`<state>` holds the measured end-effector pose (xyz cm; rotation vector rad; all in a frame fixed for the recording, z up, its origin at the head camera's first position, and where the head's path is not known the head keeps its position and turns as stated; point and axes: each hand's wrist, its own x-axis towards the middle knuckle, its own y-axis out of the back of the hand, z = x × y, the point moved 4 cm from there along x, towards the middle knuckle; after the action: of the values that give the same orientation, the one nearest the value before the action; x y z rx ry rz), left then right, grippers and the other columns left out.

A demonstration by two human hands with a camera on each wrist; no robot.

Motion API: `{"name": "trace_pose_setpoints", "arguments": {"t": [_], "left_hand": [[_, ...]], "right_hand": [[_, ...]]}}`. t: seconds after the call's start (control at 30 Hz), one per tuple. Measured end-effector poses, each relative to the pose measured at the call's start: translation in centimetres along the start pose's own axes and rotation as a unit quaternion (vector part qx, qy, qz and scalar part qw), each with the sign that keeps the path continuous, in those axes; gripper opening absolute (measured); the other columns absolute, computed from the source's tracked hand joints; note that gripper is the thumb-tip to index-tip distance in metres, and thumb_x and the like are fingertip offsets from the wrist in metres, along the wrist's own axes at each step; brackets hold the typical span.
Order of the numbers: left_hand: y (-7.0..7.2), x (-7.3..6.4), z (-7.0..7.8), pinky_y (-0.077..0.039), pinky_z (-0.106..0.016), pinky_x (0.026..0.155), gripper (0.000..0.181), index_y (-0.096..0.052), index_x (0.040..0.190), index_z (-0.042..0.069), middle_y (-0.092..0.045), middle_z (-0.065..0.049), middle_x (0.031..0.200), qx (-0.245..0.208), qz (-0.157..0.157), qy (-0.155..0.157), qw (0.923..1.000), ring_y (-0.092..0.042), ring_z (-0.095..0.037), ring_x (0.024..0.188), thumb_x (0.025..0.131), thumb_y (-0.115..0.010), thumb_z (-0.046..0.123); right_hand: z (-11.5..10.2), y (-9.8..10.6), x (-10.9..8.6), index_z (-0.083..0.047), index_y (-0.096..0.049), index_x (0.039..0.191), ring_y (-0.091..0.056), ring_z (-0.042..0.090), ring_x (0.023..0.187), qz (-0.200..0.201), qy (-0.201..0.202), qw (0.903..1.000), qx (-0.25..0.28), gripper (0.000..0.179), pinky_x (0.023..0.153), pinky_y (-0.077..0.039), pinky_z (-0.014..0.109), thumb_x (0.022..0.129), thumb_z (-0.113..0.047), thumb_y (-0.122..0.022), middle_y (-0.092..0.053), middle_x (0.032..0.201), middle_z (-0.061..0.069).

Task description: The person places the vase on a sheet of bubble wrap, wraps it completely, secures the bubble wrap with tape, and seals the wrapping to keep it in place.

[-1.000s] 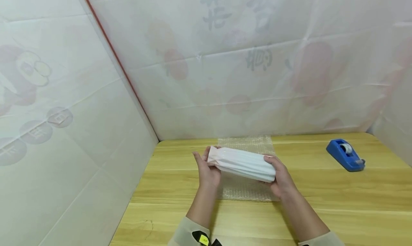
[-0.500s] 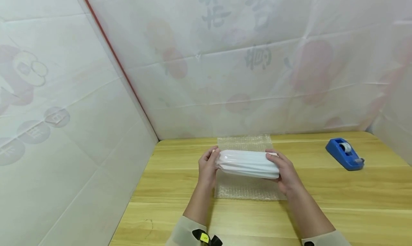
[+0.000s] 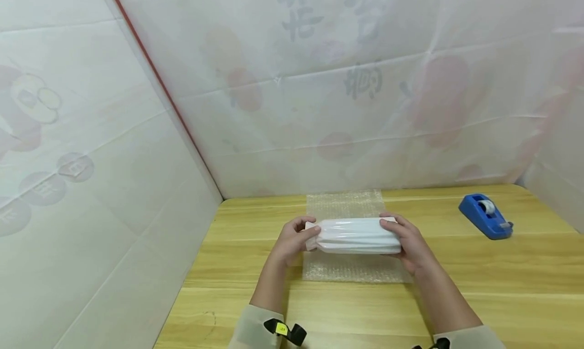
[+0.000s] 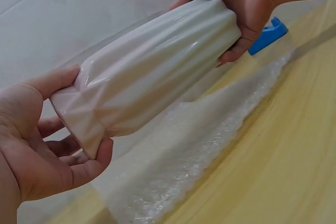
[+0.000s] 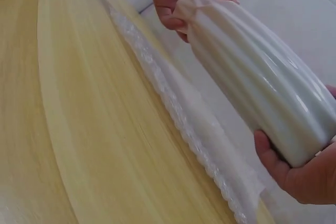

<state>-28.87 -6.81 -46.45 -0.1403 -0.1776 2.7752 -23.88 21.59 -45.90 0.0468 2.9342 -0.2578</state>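
A glossy white vase (image 3: 358,236) with a fluted body and a pinkish, faceted neck lies sideways in the air between both hands. My left hand (image 3: 292,238) grips the flared mouth end, thumb on the near side and fingers curled around the rim in the left wrist view. At the other end my right hand (image 3: 411,245) holds the base, its thumb over the top and fingers underneath. Below the vase (image 4: 152,69), a sheet of clear bubble wrap (image 3: 349,274) is spread on the table, partly covered by the vase in the head view.
A blue tape dispenser (image 3: 485,217) with a roll of tape stands at the right back of the wooden table (image 3: 479,293). Printed white sheeting (image 3: 292,151) hangs like a wall behind the table, with more at the left (image 3: 114,237).
The vase has turned from a slant to nearly level and shifted slightly right. My left hand has gone from supporting the neck with thumb spread to gripping the mouth end.
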Motion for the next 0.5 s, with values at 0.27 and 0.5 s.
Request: {"name": "trace_pose_setpoints", "arguments": {"t": [0.27, 0.5], "left_hand": [[0.1, 0.4, -1.0, -0.060, -0.041, 0.071, 0.053, -0.056, 0.130, -0.004, -0.058, -0.008, 0.104, 0.038, 0.026, 0.000, 0.9989, -0.063, -0.017, 0.082, 0.087, -0.076, 0.021], [0.4, 0.3, -1.1, -0.054, -0.026, 0.062, 0.044, -0.064, 0.122, 0.005, -0.060, -0.008, 0.105, 0.109, 0.015, -0.015, 0.9939, -0.061, -0.014, 0.082, 0.083, -0.080, 0.019]], "right_hand": [[0.9, 0.4, 0.6, -0.024, -0.049, 0.138, -0.054, 0.020, 0.102, -0.010, -0.011, 0.9975, -0.069, 0.049, 0.081, -0.051, 0.036, 0.098, -0.051, -0.053, -0.042, 0.133, 0.008], [1.8, 0.3, 1.0, -0.007, -0.032, 0.151, -0.027, 0.035, 0.139, 0.006, -0.002, 0.9906, -0.137, 0.077, 0.109, -0.034, 0.050, 0.098, -0.063, -0.037, -0.023, 0.158, 0.017]]}}
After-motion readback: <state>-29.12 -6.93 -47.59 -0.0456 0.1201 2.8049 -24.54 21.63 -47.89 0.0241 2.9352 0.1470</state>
